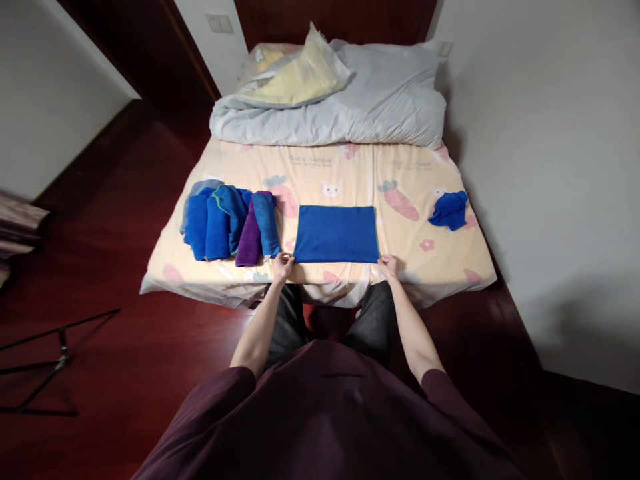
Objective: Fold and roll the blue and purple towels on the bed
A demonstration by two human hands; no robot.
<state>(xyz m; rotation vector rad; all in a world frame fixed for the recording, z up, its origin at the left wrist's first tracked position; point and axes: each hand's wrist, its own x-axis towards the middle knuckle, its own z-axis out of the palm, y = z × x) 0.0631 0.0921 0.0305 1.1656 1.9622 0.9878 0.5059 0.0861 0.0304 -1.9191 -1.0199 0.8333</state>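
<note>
A blue cloth [337, 233] with a thin green edge lies flat as a rectangle on the bed, close to its front edge. My left hand [283, 265] pinches the near left corner of this cloth. At the near right corner, my right hand [387, 267] has its fingers closed on the cloth too. Just left of my left hand, a rolled blue towel [266, 223] leans beside a rolled purple towel [249, 241]. Several more blue rolls [217, 223] sit together farther left. A crumpled blue cloth [449, 211] rests alone near the bed's right edge.
The bed sheet [400, 247] has carrot and rabbit prints. A folded grey quilt [390, 100] and a yellow pillow [300, 77] lie at the far end. Black stand legs [62, 343] are on the floor at left. A wall [560, 167] borders the right side.
</note>
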